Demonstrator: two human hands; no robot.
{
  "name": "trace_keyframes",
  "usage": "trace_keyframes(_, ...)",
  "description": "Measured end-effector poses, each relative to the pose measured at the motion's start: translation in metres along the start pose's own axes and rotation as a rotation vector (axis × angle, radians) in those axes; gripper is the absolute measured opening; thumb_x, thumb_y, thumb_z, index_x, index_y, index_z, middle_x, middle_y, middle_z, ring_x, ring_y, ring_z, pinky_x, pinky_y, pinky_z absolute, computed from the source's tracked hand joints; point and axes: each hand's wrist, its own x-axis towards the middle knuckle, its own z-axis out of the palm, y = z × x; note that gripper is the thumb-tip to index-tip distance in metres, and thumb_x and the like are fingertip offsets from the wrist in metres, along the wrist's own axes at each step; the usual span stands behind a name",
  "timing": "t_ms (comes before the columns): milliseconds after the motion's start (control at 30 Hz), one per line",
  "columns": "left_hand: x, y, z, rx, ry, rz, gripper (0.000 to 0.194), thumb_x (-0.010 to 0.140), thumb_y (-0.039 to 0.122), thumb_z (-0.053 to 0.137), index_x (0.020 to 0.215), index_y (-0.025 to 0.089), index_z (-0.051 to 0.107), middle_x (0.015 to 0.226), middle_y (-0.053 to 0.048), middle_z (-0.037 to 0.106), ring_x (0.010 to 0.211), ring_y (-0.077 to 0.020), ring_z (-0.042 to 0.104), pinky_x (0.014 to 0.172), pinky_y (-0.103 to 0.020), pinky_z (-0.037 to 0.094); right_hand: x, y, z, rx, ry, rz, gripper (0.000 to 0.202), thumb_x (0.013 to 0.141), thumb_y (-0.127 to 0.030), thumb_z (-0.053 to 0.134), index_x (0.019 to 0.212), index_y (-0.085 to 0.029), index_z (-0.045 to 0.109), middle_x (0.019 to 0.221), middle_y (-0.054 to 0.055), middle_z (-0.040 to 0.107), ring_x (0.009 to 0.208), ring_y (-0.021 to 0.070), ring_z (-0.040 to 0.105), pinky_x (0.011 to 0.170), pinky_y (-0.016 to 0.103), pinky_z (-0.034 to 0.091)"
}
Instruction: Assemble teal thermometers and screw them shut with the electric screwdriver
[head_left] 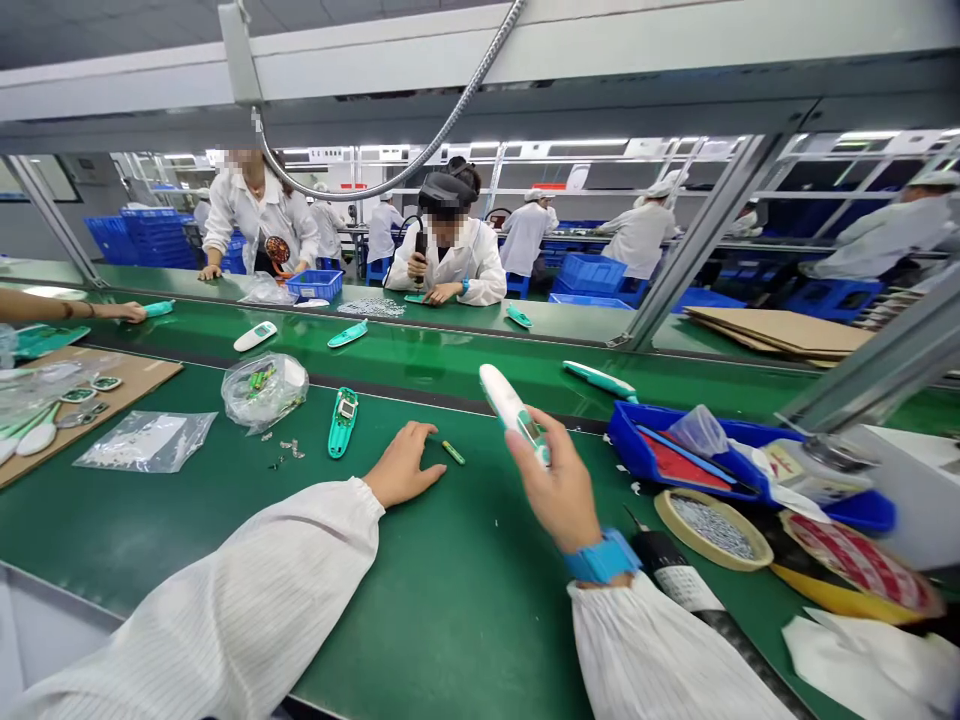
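Observation:
My right hand (556,480) is wrapped round a white and teal handheld device (510,405), lifted above the green bench, its white end pointing up and to the left. My left hand (406,465) rests on the bench with fingers apart and nothing in it. Just right of its fingertips lies a small green cylindrical part (453,453), not touched. An opened teal housing (343,423) with a small square part inside lies left of my left hand. Farther left are tiny metal parts (288,450) and a clear bag (265,388) of green parts.
On the right are a blue tray (645,455), a round dish (712,530) of screws and a black tool (675,570). Beyond runs a green belt (442,365) with several devices. Another person's hand (133,312) touches a teal one at left.

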Motion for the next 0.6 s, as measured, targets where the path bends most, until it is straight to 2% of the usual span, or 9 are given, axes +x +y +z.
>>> trace_keyframes(100,0.0,0.0,0.002,0.056,0.002,0.008,0.046,0.072,0.027,0.059,0.113,0.014,0.041,0.109,-0.012,0.045,0.099,-0.0231,0.047,0.089,-0.041,0.04,0.006,0.007,0.007,-0.102,-0.073,0.024,0.041,0.066,-0.05,0.06,0.096,-0.023,0.062,0.073,0.006,0.062,0.069,0.0235,0.057,0.064,0.032,0.04)
trace_keyframes(167,-0.001,0.002,0.002,0.09,-0.016,0.03,0.046,0.074,0.028,0.058,0.114,0.015,0.041,0.11,-0.012,0.045,0.099,-0.0222,0.047,0.089,-0.039,0.041,0.008,0.01,0.01,-0.104,-0.11,0.041,0.04,0.068,-0.051,0.057,0.096,-0.023,0.061,0.076,0.006,0.063,0.072,0.0246,0.057,0.065,0.033,0.04)
trace_keyframes(333,-0.002,0.008,0.001,0.183,-0.061,0.109,0.038,0.082,0.033,0.049,0.115,0.015,0.043,0.109,-0.01,0.048,0.101,-0.022,0.044,0.091,-0.038,0.038,0.005,0.013,0.007,-0.015,-0.158,0.083,0.045,0.077,-0.055,0.043,0.104,-0.022,0.056,0.087,0.005,0.063,0.074,0.0197,0.058,0.065,0.029,0.042)
trace_keyframes(433,-0.001,0.012,0.003,0.234,-0.048,0.112,0.046,0.079,0.045,0.05,0.114,0.015,0.045,0.103,-0.01,0.051,0.097,-0.0229,0.045,0.088,-0.039,0.038,0.002,0.013,0.007,0.039,-0.186,0.113,0.045,0.076,-0.056,0.045,0.101,-0.021,0.058,0.09,0.005,0.062,0.069,0.0168,0.057,0.062,0.027,0.042)
trace_keyframes(533,0.003,0.014,0.007,0.275,-0.017,0.071,0.05,0.076,0.055,0.05,0.105,0.016,0.05,0.097,-0.008,0.053,0.091,-0.0224,0.046,0.084,-0.037,0.04,0.0,0.011,0.01,0.095,-0.241,0.149,0.044,0.076,-0.055,0.047,0.098,-0.02,0.058,0.08,0.004,0.06,0.057,0.0128,0.053,0.051,0.023,0.038)
trace_keyframes(600,0.006,0.013,0.01,0.303,-0.003,0.041,0.044,0.077,0.055,0.047,0.097,0.016,0.054,0.094,-0.008,0.053,0.09,-0.0216,0.047,0.082,-0.036,0.041,-0.001,0.009,0.012,0.136,-0.29,0.183,0.045,0.077,-0.055,0.045,0.1,-0.019,0.057,0.065,0.001,0.055,0.046,0.0096,0.045,0.041,0.021,0.031)
